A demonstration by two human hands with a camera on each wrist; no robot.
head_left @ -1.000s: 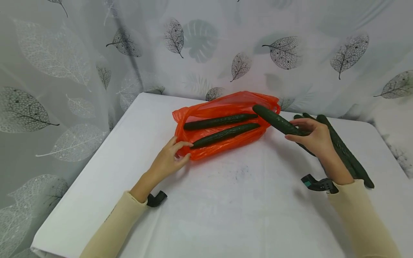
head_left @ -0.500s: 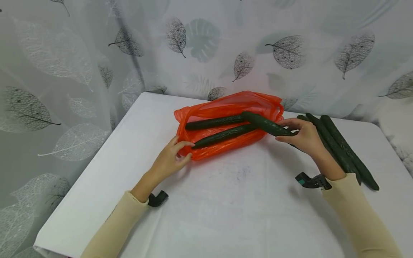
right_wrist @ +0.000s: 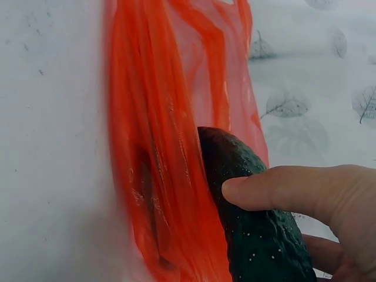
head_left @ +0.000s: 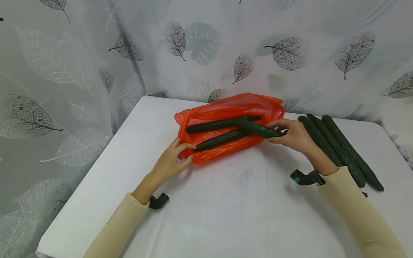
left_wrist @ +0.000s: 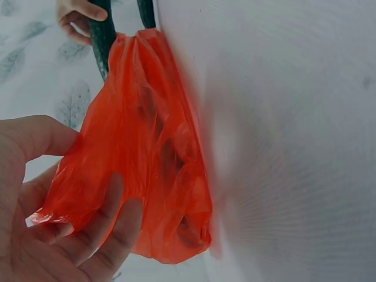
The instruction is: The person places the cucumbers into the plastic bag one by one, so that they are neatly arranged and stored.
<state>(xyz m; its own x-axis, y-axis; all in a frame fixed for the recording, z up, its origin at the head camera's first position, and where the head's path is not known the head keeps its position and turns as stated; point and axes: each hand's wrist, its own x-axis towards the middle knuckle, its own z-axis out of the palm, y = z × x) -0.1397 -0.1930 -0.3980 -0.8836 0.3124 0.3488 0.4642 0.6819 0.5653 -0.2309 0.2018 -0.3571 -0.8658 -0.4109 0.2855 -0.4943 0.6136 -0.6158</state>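
An orange-red plastic bag (head_left: 206, 156) lies on its side on the table with its mouth spread open. Two dark green cucumbers (head_left: 209, 126) lie in it. My right hand (head_left: 290, 134) pinches another cucumber (head_left: 253, 128) near its right end, thumb on one side and fingers on the other. Its far end reaches over the mouth and crosses the other two. At the bag's left end my left hand (head_left: 169, 157) touches the plastic, thumb and fingers apart and loosely bent. In the left wrist view, the fingers (left_wrist: 120, 232) lie against the translucent plastic.
Several more cucumbers (head_left: 343, 152) lie side by side on the white table (head_left: 226, 215), to the right of the bag and partly behind the right forearm. A curtain with a leaf pattern (head_left: 206, 46) hangs along the table's back and left edges.
My right hand has moved left with its cucumber, bringing the far end down over the cucumbers in the bag. The left hand has stayed at the bag's left end.
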